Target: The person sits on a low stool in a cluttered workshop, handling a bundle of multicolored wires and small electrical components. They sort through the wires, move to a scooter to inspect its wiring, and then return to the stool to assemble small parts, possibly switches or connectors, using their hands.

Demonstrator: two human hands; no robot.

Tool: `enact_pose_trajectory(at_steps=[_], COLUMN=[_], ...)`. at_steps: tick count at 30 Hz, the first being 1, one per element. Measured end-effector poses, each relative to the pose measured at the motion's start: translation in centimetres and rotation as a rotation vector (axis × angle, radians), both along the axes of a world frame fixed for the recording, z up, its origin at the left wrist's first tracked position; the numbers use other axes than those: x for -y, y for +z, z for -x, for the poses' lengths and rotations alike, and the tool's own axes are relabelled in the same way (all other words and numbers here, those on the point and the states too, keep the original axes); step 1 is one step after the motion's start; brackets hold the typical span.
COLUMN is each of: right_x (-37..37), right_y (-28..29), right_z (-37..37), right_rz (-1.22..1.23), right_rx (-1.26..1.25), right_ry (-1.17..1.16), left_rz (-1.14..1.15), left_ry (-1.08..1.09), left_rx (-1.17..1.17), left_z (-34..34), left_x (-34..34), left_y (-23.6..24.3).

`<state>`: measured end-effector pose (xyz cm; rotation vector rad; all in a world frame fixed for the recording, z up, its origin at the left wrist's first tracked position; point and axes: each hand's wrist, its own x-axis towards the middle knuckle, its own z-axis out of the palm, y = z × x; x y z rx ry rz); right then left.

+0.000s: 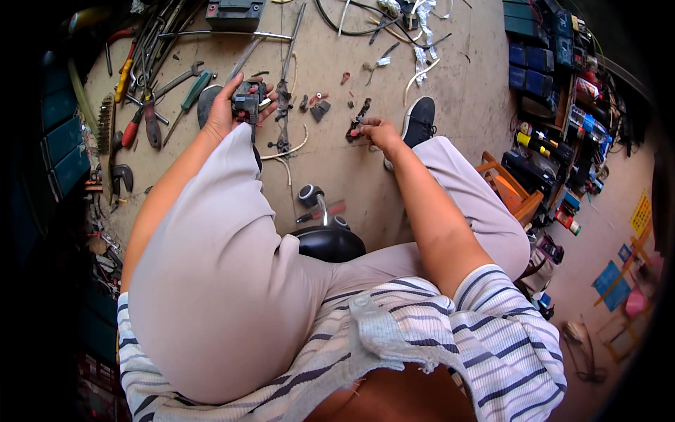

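Beside my raised left knee, my left hand point(223, 112) holds a blocky black device point(247, 98) with cables or joints on it; the fingers curl behind it. My right hand point(383, 132) reaches past my right knee, its fingertips pinched at a narrow black part point(361, 112) with red bits on it. Whether that part is lifted or still touches the floor, I cannot tell. Between the hands lie small black pieces point(320, 110), a red piece point(345, 77) and a dark cable with connectors point(283, 105).
Screwdrivers point(191, 95), wrenches point(179, 79) and a wire brush point(106, 119) crowd the left. A battery point(235, 13) and metal rods stand at the far side; wires point(420, 74) lie at far right. Shelves of batteries point(531, 67) line the right. A wheeled stool base point(323, 211) shows below me.
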<state>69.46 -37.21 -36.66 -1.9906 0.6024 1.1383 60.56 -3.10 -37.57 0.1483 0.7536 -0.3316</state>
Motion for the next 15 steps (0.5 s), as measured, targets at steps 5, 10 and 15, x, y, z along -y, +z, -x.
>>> enact_pose_trajectory(at_steps=[5,10,15], right_x=[1.2,2.9,1.2], right_y=[-0.9,-3.5,-3.1], right_z=[-0.8,0.6,3.2], right_rz=[0.138,0.241,0.327], right_rx=[0.057,0.381,0.385], right_ry=[-0.161,0.22,0.516], left_rz=[0.034,0.041,0.013], left_ry=[-0.006,-0.023,-0.023], left_rx=[0.003,0.017,-0.025], left_z=[0.0,-0.1,0.0], left_x=[-0.1,0.0,0.2], left_y=[0.1,-0.1,0.1])
